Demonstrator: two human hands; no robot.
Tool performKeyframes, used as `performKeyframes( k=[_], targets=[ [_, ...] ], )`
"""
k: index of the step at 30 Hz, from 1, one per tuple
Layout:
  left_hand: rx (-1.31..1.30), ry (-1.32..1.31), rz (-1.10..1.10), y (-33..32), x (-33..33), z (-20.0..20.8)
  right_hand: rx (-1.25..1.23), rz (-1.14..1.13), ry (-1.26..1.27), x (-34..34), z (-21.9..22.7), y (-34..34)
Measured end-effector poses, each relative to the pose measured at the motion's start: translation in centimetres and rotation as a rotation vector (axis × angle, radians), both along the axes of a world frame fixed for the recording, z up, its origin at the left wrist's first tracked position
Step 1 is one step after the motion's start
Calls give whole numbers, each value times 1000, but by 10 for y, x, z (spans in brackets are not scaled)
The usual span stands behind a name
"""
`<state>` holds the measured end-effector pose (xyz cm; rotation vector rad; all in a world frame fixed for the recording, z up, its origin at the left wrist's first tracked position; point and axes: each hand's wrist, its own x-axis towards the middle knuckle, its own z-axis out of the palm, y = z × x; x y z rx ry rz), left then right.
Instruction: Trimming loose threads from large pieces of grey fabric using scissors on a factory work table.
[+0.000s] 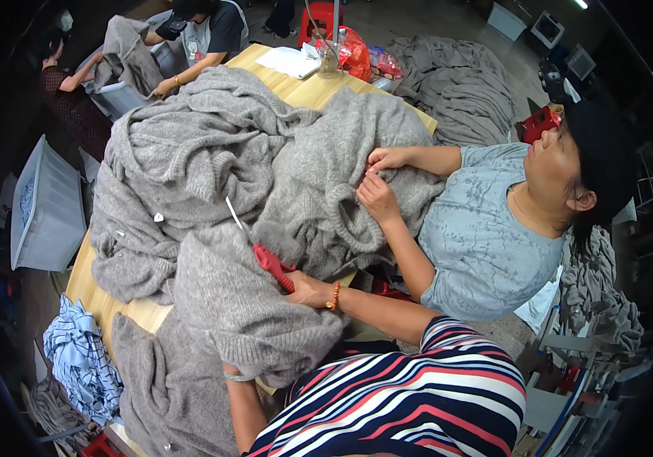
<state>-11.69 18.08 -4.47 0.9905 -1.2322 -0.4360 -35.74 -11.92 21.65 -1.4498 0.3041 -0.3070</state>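
Grey knitwear [212,152] buries the wooden table [307,91] (bare only far). The right hand [305,289] grips red-handled scissors [269,259]; the left hand's grip under a grey sweater [242,305] cannot be told.

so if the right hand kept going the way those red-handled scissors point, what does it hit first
Most likely the grey knit garment draped over the left hand: the right hand aims the scissors up and left, blades already at its fabric. Beyond lies the grey sweater pile; depth is unclear.
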Motion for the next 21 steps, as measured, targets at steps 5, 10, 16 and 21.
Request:
performKeyframes(
  k=[5, 10, 16, 21],
  targets=[
    [565, 711, -306, -143, 3, 186, 201, -272, -65, -66, 76, -50],
    [522, 706, -604, -293, -25, 358, -18, -490, -205, -117, 111, -130],
    [294, -491, -508, -521, -74, 513, 642, -495, -776, -122, 71, -251],
    [96, -1153, -533, -715, -93, 531, 225, -671, -840, -123, 110, -338]
  ],
)
